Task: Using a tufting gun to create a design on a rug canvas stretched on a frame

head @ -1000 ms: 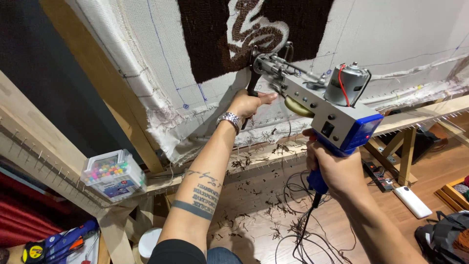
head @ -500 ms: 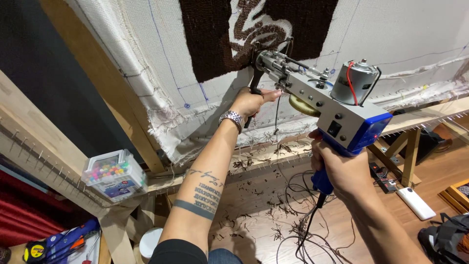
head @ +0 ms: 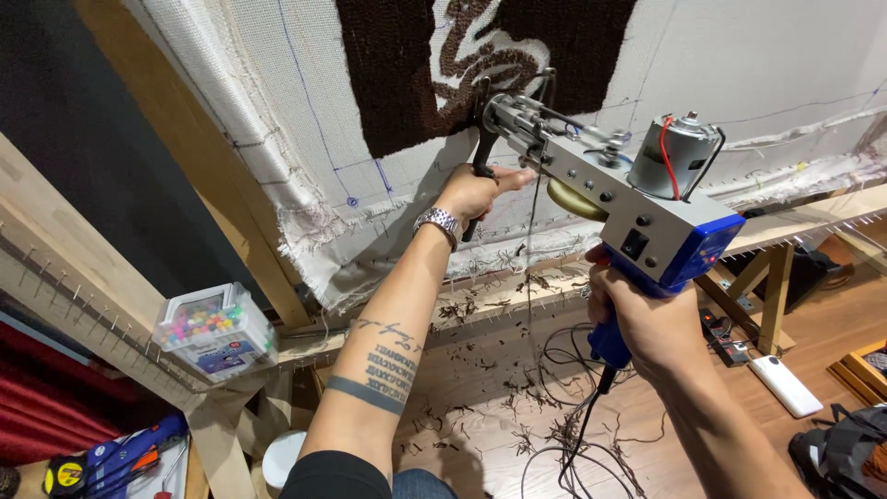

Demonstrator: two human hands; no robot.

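The tufting gun (head: 619, 208), grey-bodied with a blue grip and a silver motor on top, was held up against the white backing cloth (head: 739, 74), its nose at the lower edge of the brown tufted patch (head: 407, 83). The right hand (head: 647, 323) was clamped around the blue grip, from whose base a black cable (head: 577, 444) dropped. The left hand (head: 476, 192) was wrapped around the black front handle, a metal watch (head: 438, 222) at its wrist. Whether the needle had entered the cloth could not be told. The cloth hung on a wooden frame (head: 194, 176). A clear box of coloured bits (head: 214, 331) sat on the frame's lower beam, and yarn scraps (head: 545, 434) littered the floor.
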